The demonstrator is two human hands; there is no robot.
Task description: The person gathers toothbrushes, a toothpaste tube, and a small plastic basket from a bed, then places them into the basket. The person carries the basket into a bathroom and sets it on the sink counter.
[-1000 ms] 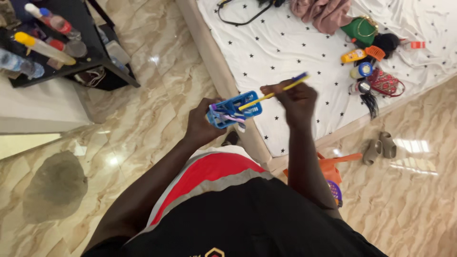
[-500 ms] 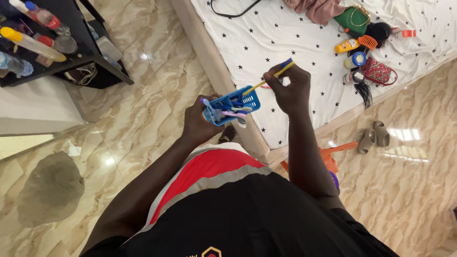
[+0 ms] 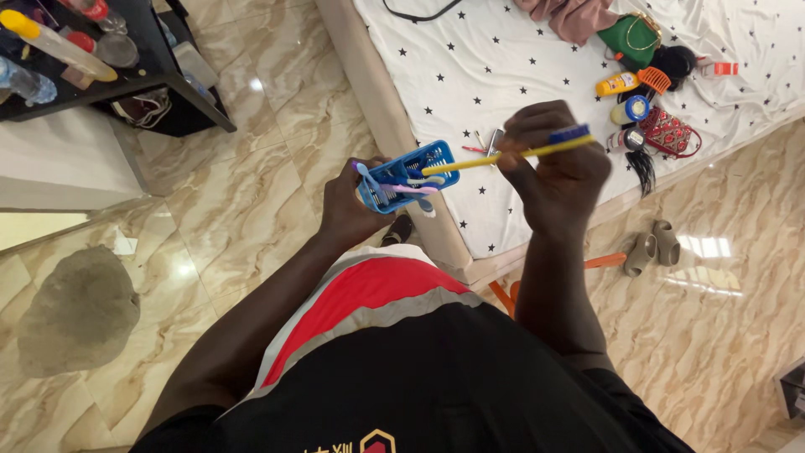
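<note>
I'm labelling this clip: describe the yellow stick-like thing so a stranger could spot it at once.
Above the star-print bed, the left hand holds a small blue basket. The yellow toothbrush pokes out of it, pinched by the right hand; the basket's other brushes are pale purple.

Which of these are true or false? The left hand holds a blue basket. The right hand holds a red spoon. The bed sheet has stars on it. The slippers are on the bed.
1. The left hand holds a blue basket. True.
2. The right hand holds a red spoon. False: it holds a yellow toothbrush with a blue head.
3. The bed sheet has stars. True.
4. The slippers are on the bed. False: they lie on the marble floor.
</note>
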